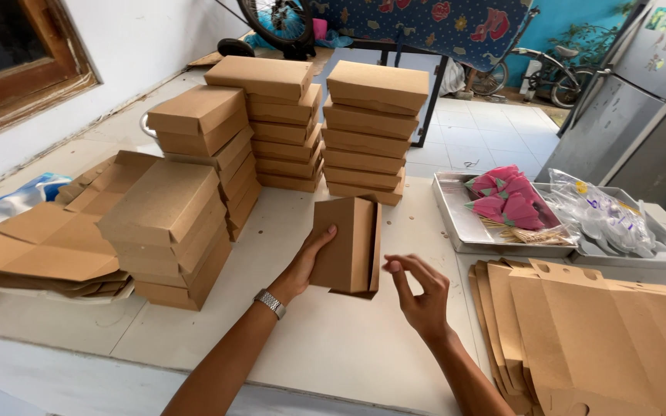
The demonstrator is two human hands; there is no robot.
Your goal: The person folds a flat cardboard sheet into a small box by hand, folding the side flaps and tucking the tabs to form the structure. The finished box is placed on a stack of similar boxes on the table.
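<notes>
Left hand (302,266) grips a half-folded brown cardboard box (346,245) by its left wall, long axis upright, above the white table (325,347). Right hand (422,296) — fingers loosely spread, empty — hovers just at 4 o'clock of it. Bare tabletop lies below; finished box stacks (283,123) stand at 11 o'clock.

Box stacks (271,131) stand left, flat cardboard sheets (603,331) right (metal tray (456,223) behind).

Four stacks of folded brown boxes (271,131) stood at upper centre and left; two metal trays (456,223), two hands and one half-folded box (346,245) were present.
</notes>
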